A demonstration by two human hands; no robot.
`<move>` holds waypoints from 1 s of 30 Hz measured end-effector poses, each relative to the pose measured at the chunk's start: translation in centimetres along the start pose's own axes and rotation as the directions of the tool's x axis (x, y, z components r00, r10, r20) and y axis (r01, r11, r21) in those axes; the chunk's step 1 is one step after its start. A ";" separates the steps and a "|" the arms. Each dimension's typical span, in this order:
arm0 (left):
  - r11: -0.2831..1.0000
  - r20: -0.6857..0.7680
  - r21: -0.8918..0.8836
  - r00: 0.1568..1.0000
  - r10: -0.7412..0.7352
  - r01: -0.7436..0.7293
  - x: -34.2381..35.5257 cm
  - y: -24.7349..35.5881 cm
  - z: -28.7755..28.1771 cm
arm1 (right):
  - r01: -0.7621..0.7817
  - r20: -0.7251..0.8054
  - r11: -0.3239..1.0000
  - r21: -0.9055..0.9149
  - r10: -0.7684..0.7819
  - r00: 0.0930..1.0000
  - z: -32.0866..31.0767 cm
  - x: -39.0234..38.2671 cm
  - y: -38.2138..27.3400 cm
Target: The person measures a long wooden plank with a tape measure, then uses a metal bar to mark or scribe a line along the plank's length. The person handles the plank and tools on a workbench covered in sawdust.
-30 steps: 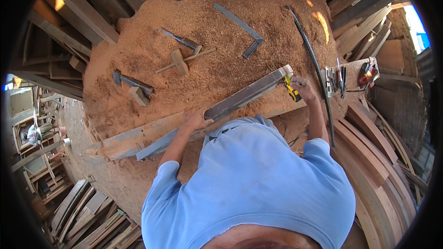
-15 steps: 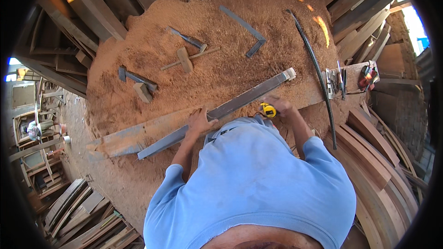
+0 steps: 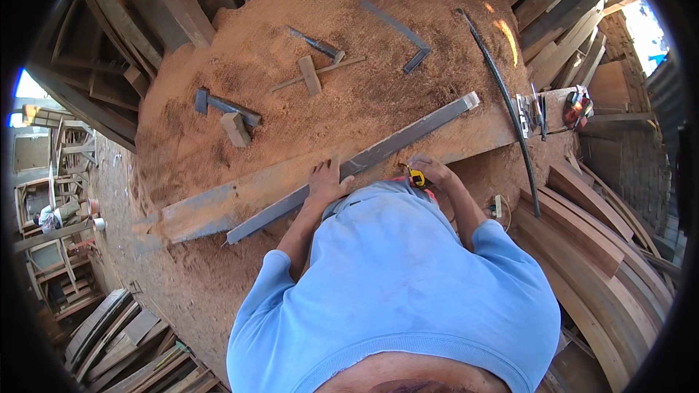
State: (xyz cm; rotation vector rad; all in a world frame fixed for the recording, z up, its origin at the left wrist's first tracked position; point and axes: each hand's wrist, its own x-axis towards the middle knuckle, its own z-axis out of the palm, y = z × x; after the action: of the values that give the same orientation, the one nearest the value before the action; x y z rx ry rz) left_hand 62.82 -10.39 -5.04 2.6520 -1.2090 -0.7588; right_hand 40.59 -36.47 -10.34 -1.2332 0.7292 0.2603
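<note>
Shirt: my pale blue one (image 3: 393, 276) fills the near part.
Right grip: my right grip (image 3: 435, 170) is closed on a yellow-and-black tape (image 3: 417, 178), just before my waist; any lettering on it is too small to read.
Right arm: elbow bent, forearm angled up and inward, fingers turned leftward.
Left grip: my left grip (image 3: 327, 180) lies palm down across the beam (image 3: 408, 133), thumb spread to the right; I cannot tell whether the fingers close around it.
Left arm: forearm slants up from lower left.
Beam: grey, lying at a slant over the plank (image 3: 204, 207).
Beyond: on the shavings (image 3: 175, 156), a gauge (image 3: 309, 75) and a square (image 3: 422, 53).
Right: a black hose (image 3: 502, 98) crosses the plank; a red tool (image 3: 577, 108) sits past it.
</note>
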 end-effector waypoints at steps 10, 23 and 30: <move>0.994 -0.002 -0.067 0.997 0.080 -0.080 0.8 -2.1 -1.0 | 0.118 0.046 0.901 -0.417 -0.109 0.993 8.6 -0.3 0.7; 0.973 -0.082 -0.168 0.986 0.145 -0.158 -1.6 -2.8 1.0 | 0.060 0.185 0.919 -0.391 0.014 0.983 12.2 0.4 -3.6; 0.717 -0.271 -0.686 0.958 -0.096 -0.122 -7.5 -3.9 -0.8 | 0.517 0.433 0.645 -0.563 -0.302 0.849 16.6 2.7 -7.5</move>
State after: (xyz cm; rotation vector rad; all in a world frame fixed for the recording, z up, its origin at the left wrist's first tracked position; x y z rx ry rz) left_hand 61.74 -2.29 -2.64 2.0111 -0.6651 -0.6254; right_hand 52.81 -24.21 -4.01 -1.9589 0.0323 0.3287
